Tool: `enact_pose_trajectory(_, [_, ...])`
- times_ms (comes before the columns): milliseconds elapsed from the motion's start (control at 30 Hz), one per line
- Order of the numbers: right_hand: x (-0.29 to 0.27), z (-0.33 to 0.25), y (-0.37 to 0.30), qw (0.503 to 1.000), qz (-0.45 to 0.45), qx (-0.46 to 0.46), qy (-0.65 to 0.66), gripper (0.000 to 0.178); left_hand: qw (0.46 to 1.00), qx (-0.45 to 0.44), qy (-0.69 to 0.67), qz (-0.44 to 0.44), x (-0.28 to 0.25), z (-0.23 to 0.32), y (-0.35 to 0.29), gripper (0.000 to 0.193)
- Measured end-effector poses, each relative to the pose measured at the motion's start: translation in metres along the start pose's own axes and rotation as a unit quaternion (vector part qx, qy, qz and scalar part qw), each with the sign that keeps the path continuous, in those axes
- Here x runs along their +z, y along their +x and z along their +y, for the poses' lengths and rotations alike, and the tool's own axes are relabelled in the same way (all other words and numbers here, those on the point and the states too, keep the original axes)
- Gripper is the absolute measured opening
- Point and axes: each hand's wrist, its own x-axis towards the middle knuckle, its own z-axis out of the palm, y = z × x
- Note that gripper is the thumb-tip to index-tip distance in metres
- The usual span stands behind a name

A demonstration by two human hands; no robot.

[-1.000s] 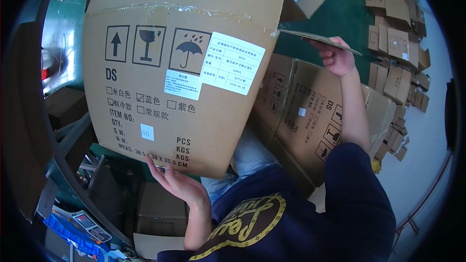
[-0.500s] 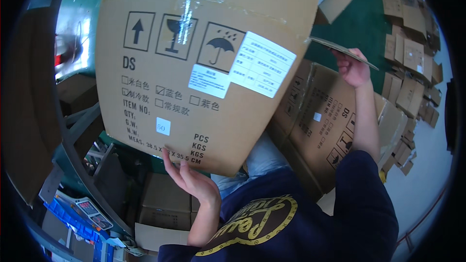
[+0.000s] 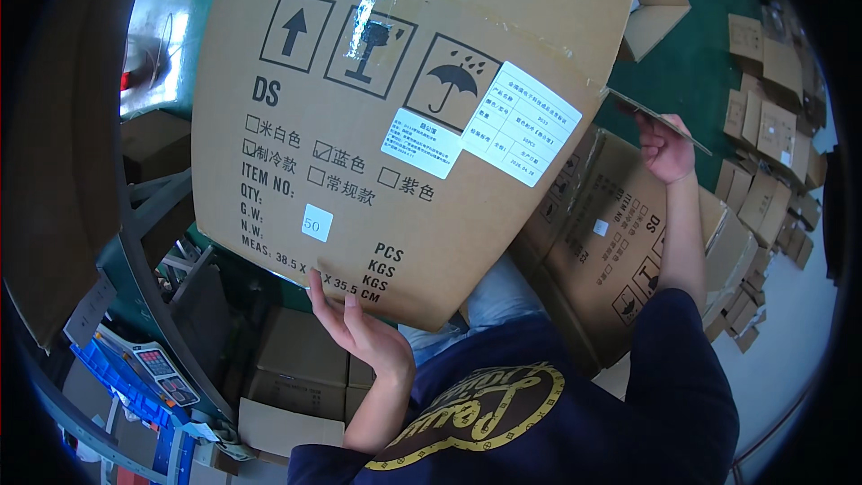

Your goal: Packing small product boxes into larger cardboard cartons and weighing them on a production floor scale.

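A large brown cardboard box [image 3: 359,216] stands tilted before me, taped across its upper part, with printed symbols and white labels on the facing side. My left hand [image 3: 373,337] is at its lower edge, fingers apart and fingertips against the cardboard. Off the box's right side sticks a cardboard flap [image 3: 691,136], seen nearly edge-on. My right hand [image 3: 669,148] is closed on this flap, fingers curled under it. The box's far side and its contents are hidden.
Another taped carton [image 3: 588,233] lies to the right of my legs. Several cartons [image 3: 768,126] line the far right floor. A metal frame [image 3: 148,260] stands at left, near a blue crate [image 3: 121,377]. An opened carton [image 3: 660,18] sits behind the large box.
The view has shifted slightly. The large box's printed side sits a little higher and further right. My right hand stays on the flap and my left hand at the lower edge.
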Motion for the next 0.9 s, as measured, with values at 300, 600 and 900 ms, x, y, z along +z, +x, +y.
enact_pose_trajectory(300, [-0.016, -0.001, 0.001, 1.0, 0.0, -0.01, -0.013, 0.041, 0.999, 0.026, 0.028, -0.001, -0.001, -0.006, -0.001, 0.051])
enact_pose_trajectory(600, [-0.027, 0.001, 0.009, 1.0, 0.0, 0.009, -0.004, 0.042, 0.997, 0.04, 0.059, 0.013, -0.002, -0.011, -0.003, 0.044])
enact_pose_trajectory(900, [-0.035, 0.001, 0.016, 1.0, -0.007, 0.022, -0.016, 0.047, 0.999, 0.012, 0.029, 0.008, -0.005, -0.016, 0.002, 0.039])
